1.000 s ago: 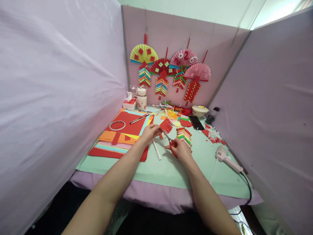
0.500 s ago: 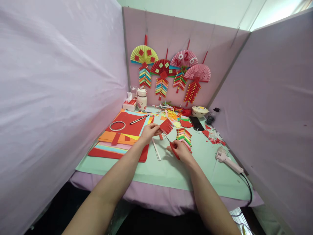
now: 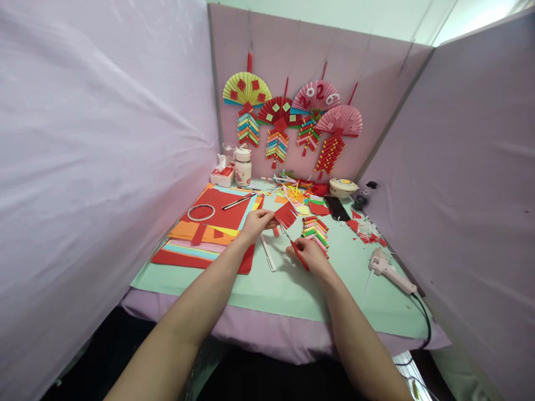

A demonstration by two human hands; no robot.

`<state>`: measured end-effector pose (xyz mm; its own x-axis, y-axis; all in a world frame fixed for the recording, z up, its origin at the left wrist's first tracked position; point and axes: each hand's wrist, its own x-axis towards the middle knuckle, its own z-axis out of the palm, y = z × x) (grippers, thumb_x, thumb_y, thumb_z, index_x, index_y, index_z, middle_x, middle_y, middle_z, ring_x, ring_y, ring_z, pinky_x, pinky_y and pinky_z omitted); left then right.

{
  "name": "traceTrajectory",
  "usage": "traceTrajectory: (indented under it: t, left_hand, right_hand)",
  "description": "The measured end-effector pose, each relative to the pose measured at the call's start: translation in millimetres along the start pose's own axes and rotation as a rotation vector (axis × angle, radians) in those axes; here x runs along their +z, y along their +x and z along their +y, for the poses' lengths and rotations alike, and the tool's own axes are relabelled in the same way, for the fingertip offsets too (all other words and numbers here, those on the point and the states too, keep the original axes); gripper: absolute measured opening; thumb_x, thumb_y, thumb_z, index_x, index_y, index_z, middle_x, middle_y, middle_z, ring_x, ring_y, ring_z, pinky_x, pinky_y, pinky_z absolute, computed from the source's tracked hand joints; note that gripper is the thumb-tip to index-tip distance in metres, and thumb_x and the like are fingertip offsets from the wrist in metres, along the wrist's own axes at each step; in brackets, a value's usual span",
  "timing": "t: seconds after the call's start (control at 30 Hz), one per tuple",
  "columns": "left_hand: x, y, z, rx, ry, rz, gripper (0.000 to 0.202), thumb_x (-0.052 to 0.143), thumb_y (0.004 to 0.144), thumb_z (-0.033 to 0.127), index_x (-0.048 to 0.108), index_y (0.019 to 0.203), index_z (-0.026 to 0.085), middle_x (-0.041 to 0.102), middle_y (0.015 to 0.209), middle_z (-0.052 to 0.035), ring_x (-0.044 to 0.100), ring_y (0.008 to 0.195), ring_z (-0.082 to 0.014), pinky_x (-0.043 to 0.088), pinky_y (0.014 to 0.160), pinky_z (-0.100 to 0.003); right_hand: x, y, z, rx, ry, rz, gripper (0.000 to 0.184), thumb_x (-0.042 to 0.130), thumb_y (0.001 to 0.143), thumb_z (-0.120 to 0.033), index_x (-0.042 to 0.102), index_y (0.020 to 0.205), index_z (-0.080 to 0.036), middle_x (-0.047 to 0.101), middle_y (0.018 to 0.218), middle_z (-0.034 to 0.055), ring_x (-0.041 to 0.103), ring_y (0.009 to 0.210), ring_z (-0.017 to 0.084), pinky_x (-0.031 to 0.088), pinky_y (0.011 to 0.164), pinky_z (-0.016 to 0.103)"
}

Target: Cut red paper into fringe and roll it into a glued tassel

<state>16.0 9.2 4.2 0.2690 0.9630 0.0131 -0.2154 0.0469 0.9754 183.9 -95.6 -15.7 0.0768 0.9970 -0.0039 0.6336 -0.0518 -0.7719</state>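
Pinched in my left hand (image 3: 259, 221) is a piece of red paper (image 3: 286, 215), its right side cut into a fringe of thin strips. My right hand (image 3: 310, 255) is closed on red-handled scissors (image 3: 299, 255). The blades point up and left, at the lower edge of the fringe; whether they are parted is too small to tell. Beside my right hand lies a string of rolled paper firecrackers (image 3: 314, 233) in several colours, partly covered by that hand. Below my left hand rests a white pen (image 3: 268, 254).
Stacked coloured paper (image 3: 203, 255) lies at left, with a tape ring (image 3: 201, 212) and a utility knife (image 3: 238, 201) on top. A glue gun (image 3: 392, 272) with its cord sits at right, near paper scraps (image 3: 368, 229) and a phone (image 3: 336, 208). Paper fans (image 3: 247, 89) hang behind.
The view has tilted slightly, so everything behind sits a little higher. Both hands keep nearly the same place, with the scissors still at the fringe's lower edge.
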Motion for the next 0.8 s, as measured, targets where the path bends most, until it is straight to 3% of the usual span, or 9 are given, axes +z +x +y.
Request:
traceTrajectory:
  t: [0.8]
  left_hand:
    - [-2.0,0.7,-0.4,0.009,0.015,-0.046,0.020,0.070,0.071,0.031,0.068,0.073,0.011,0.072,0.074,-0.0113,0.070,0.072,-0.0212,0.057,0.075,-0.034]
  right_hand:
    - [2.8,3.7,6.7,-0.011,0.010,0.020,0.039,0.060,0.070,-0.056,0.053,0.063,-0.018,0.050,0.054,-0.0035,0.042,0.051,0.011,0.029,0.047,0.022]
